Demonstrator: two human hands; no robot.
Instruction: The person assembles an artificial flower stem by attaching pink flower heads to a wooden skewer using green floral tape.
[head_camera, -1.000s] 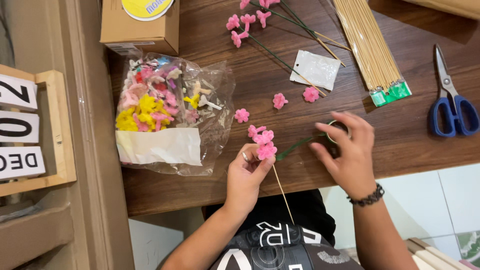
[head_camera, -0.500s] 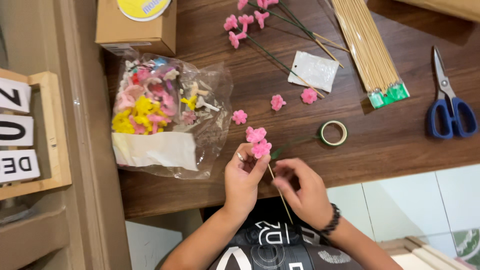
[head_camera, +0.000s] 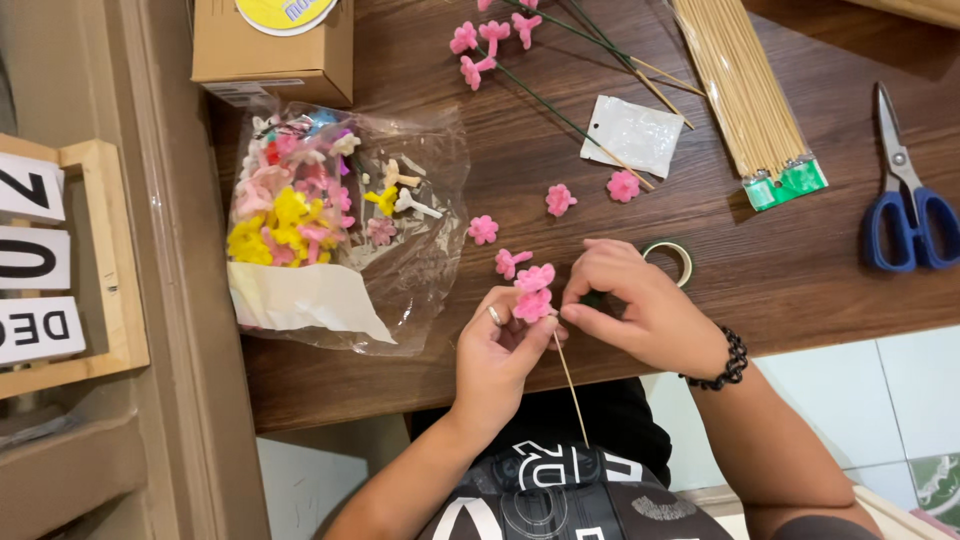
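Right now both hands meet at the near edge of the table (head_camera: 800, 270). The left hand (head_camera: 497, 352) pinches a thin wooden skewer (head_camera: 571, 375) just under a small cluster of pink flowers (head_camera: 533, 292), and the right hand (head_camera: 640, 305) closes its fingertips on the same spot from the other side, thumb and forefinger pressed together at the stem. By my reckoning this stem is about half built: a few blooms sit at its tip, but most of the stick below is bare wood. Finished flower stems (head_camera: 520, 45) lie at the far side. Loose pink blossoms (head_camera: 560, 200) wait on the wood, a tape roll (head_camera: 672, 257) sits just beyond the right hand, and a bundle of skewers (head_camera: 745, 90), a bag of coloured flowers (head_camera: 330, 225) and blue scissors (head_camera: 905, 205) lie around.
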